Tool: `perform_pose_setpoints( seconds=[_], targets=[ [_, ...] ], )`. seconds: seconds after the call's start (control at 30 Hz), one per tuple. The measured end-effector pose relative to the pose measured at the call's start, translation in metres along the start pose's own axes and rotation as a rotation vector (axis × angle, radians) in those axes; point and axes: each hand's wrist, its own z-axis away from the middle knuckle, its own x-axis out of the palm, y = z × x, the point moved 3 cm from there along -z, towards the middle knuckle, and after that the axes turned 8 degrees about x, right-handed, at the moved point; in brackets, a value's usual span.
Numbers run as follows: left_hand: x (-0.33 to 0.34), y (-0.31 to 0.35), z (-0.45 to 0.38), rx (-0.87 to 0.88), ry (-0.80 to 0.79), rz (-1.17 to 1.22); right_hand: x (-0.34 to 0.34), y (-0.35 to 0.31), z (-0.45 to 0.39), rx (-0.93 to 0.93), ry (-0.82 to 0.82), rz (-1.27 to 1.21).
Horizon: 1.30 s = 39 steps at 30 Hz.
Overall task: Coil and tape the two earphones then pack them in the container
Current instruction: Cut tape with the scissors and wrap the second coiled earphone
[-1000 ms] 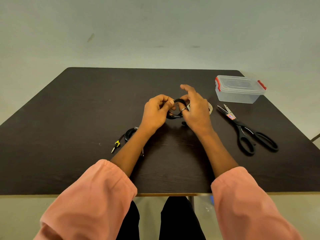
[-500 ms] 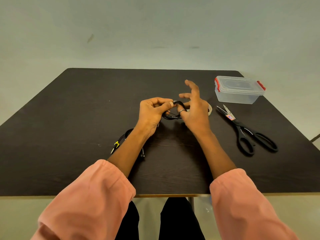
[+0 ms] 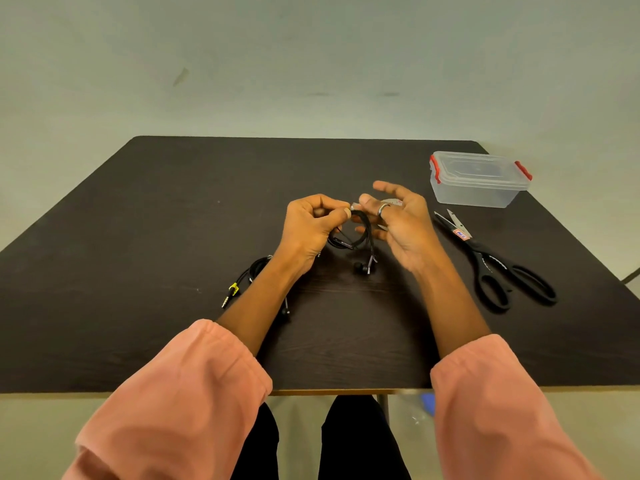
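My left hand (image 3: pixel 311 223) pinches a coiled black earphone (image 3: pixel 360 233) above the middle of the dark table (image 3: pixel 138 237); its earbuds hang down to the tabletop. My right hand (image 3: pixel 401 220) is just right of the coil, fingers spread, one fingertip near the pinch point; whether it grips the cable I cannot tell. A second black earphone (image 3: pixel 249 275) with a yellow-marked plug lies coiled on the table, partly hidden under my left forearm. The clear container (image 3: pixel 478 181) with red clips stands shut at the back right. A tape roll (image 3: pixel 393 202) peeks out behind my right hand.
Black-handled scissors (image 3: pixel 491 261) lie on the table right of my right hand, blades pointing towards the container. The table's front edge runs just above my pink sleeves.
My right hand has drawn back from the coil and opened its fingers. The coil now hangs from my left hand with its earbuds dangling, and both hands sit slightly nearer me.
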Motion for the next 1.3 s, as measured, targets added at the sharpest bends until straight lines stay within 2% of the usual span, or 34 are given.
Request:
perform_pose_setpoints(
  seconds=[0.33,0.6,0.87,0.93,1.07,1.13,1.2,1.3],
  targets=[
    [0.001,-0.003,0.000,-0.005,-0.026,-0.090,-0.002,-0.003,-0.002,-0.231,0.074,0.228],
    [0.000,-0.008,0.000,-0.100,0.048,-0.062,0.006,-0.013,0.016,-0.685,0.034,0.740],
    [-0.005,-0.009,0.000,-0.190,0.097,0.092,0.011,-0.015,0.024,-0.893,-0.019,1.216],
    [-0.004,-0.010,0.001,-0.200,0.098,0.109,0.010,-0.013,0.022,-0.946,0.006,1.195],
    [-0.004,-0.011,0.000,-0.198,0.108,0.126,-0.004,-0.014,0.016,-0.904,0.212,0.767],
    [-0.005,-0.010,-0.001,-0.184,0.105,0.116,-0.005,-0.013,0.011,-0.806,0.262,0.710],
    [-0.004,-0.009,-0.002,-0.152,0.085,0.100,-0.002,-0.011,0.007,-0.684,0.250,0.718],
    [-0.004,-0.005,-0.002,-0.083,0.049,0.061,0.000,-0.006,0.004,-0.471,0.132,0.661]
  ],
)
